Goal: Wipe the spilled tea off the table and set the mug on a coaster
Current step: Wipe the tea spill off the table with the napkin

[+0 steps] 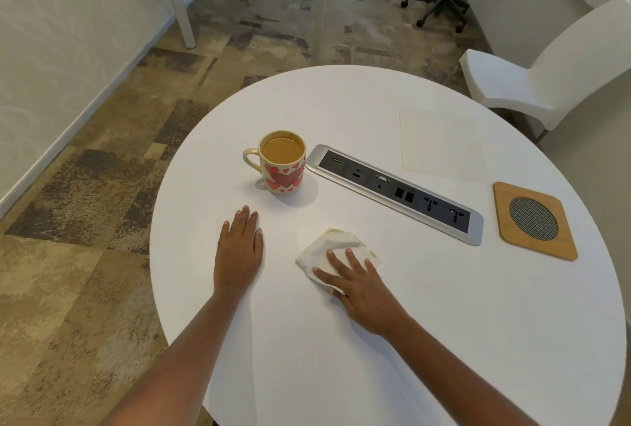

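Observation:
A cream mug (282, 166) with red hearts stands upright on the round white table (426, 340), full of milky tea, handle to the left. My right hand (358, 284) presses flat on a crumpled white tissue (336, 244) with tea-brown stains at its far edge, in front of the mug. My left hand (239, 249) lies flat on the table, fingers together, empty, a little short of the mug. A square wooden coaster (534, 220) with a round mesh centre sits at the table's right side. No wet tea shows on the table.
A silver and black power socket strip (397, 191) runs diagonally between mug and coaster. A pale sheet of paper (442, 142) lies behind it. A white chair (553, 70) stands at the far right, office chairs farther back.

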{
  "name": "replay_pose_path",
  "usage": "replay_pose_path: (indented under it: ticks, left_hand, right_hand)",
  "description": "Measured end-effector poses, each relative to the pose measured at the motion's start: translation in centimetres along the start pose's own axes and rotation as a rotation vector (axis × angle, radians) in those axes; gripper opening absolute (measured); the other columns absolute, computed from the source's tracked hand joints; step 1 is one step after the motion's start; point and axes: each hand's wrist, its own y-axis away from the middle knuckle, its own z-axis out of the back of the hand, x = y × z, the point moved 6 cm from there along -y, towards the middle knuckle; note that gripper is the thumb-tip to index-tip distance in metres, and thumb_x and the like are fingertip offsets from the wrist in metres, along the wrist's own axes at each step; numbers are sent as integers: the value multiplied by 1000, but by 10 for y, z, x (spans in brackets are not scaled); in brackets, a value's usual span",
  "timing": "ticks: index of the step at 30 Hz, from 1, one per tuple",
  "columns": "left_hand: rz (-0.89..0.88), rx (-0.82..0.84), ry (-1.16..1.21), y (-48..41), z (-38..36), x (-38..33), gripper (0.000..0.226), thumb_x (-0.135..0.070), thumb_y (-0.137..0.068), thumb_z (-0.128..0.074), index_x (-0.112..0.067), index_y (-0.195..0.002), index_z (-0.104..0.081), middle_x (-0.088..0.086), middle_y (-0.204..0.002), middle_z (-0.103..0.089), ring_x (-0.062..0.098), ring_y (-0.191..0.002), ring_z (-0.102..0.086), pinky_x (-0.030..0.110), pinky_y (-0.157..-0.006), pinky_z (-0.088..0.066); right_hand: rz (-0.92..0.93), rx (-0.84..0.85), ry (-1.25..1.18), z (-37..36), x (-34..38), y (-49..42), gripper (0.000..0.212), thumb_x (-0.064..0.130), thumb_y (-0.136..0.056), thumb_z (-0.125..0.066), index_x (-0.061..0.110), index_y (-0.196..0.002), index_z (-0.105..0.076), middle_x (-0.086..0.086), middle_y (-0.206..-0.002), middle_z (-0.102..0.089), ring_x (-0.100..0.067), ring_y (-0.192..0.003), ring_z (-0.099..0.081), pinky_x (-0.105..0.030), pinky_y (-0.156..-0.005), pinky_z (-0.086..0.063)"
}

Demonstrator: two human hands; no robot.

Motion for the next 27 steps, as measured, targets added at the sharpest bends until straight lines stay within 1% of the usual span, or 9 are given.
replay_pose_path:
  ticks: [6,11,13,15,19,20,22,25,27]
  left_hand:
    - [1,21,-7,0,-2,0,48,-19,-90,-30,1,-130,-48,21,-142,-44,34,-133,-41,48,-112,-27]
    - [3,24,-7,0,-3,1,49,-20,-90,-28,-1,-132,-46,19,-143,-42,32,-134,-38,46,-114,-25]
    - [8,25,2,0,-3,0,50,-20,-90,-28,-1,-132,-45,19,-144,-42,32,-135,-38,46,-114,-24]
    - [13,15,17,0,-2,0,49,-19,-89,-29,-1,-131,-46,19,-143,-43,32,-134,-38,47,-114,-25]
    - [17,2,29,2,-1,0,48,-18,-89,-30,-1,-130,-48,20,-141,-45,33,-133,-40,48,-113,-27]
    - [16,1,26,2,-1,0,47,-18,-89,-31,0,-129,-48,20,-141,-45,33,-132,-41,48,-112,-27]
    - [12,-5,23,2,0,0,47,-17,-89,-32,0,-128,-49,21,-140,-46,34,-131,-42,49,-111,-29]
    - [10,-6,21,2,0,0,46,-17,-89,-32,1,-128,-50,21,-139,-47,35,-131,-43,50,-111,-30]
    - [10,-16,24,2,1,0,45,-16,-89,-33,1,-127,-51,22,-138,-48,35,-130,-44,50,-110,-31]
  right_hand:
    - [-239,-96,-316,2,33,0,44,30,-102,-21,39,-145,-20,2,-160,-5,-28,-147,1,-50,-117,-3]
    - [-307,-184,-767,16,41,-3,41,31,-102,-23,35,-142,-30,2,-158,-16,-24,-147,-6,-45,-118,-5]
    - [-293,-235,-909,27,38,-1,40,30,-102,-25,30,-140,-37,1,-153,-31,-21,-144,-22,-33,-116,-17]
    - [-309,-289,-986,39,30,4,39,30,-102,-27,23,-135,-46,-2,-142,-48,-19,-134,-41,-24,-106,-29]
    - [-346,-314,-1148,58,10,15,39,33,-101,-28,16,-122,-56,-10,-123,-62,-23,-112,-58,-37,-99,-44]
    - [-332,-311,-1217,61,6,17,37,34,-101,-28,19,-114,-59,-8,-115,-66,-21,-103,-62,-38,-91,-50]
    - [-324,-296,-1360,65,-3,21,36,39,-99,-28,24,-98,-61,0,-97,-70,-14,-87,-66,-33,-76,-55]
    - [-380,-279,-1617,65,-21,25,37,41,-98,-31,21,-94,-62,-4,-93,-70,-21,-87,-66,-41,-78,-53]
    - [-424,-273,-1658,64,-33,27,36,39,-99,-32,18,-97,-61,-9,-96,-68,-25,-89,-64,-44,-80,-51]
